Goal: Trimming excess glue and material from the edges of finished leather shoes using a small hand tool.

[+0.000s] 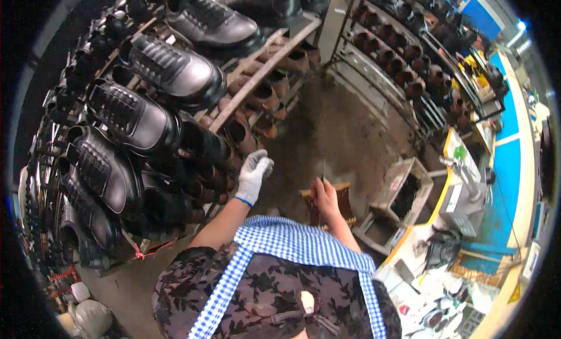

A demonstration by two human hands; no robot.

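My left hand [253, 176], in a white knit glove with a blue cuff, is raised beside the shoe rack. Its fingers are loosely bent and I see nothing in them. My right hand [323, 197] is bare and closed round a thin, pointed tool [324, 169] that sticks up from the fingers; its exact kind is too small to tell. Nearest the left hand are brown shoes [241, 134] on a lower shelf. Large black lace-up shoes [169, 69] stand on the upper shelf to the left, apart from both hands.
Below my right hand is a low stool [345, 203] with wooden edges and a dark red seat. Grey crates [390, 184] stand to its right. Another shoe rack [397, 53] is at the far right, before a cluttered workbench with a metal machine [464, 202]. Brown floor [345, 123] lies between the racks.
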